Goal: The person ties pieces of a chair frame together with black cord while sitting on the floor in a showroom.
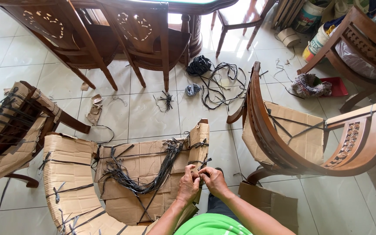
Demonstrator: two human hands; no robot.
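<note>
Left hand [188,185]: fingers bent and pinched together on black strap [202,170], knuckles up, touching the right hand.
Right hand [213,179]: fingers curled and closed on the same strap, just right of the left fingertips.
Strap: a thin black band caught between both sets of fingertips, at the edge of the wrapped chair [127,182].
Wrapped chair: lying just left of and under the fingers, covered in brown cardboard, tied with many black straps; a loose bunch [153,174] of them lies across it, left of the fingers.
Flat cardboard [268,202]: on the tiles, just right of the right wrist.
Bare chair [305,135]: on its side, right of and beyond the fingers, cardboard on its seat.
Second wrapped chair [14,126]: far left of the fingers.
Strap tangle [216,80]: on the tiles, well beyond the fingers.
Standing chairs [109,39]: farthest, beyond the tangle.
</note>
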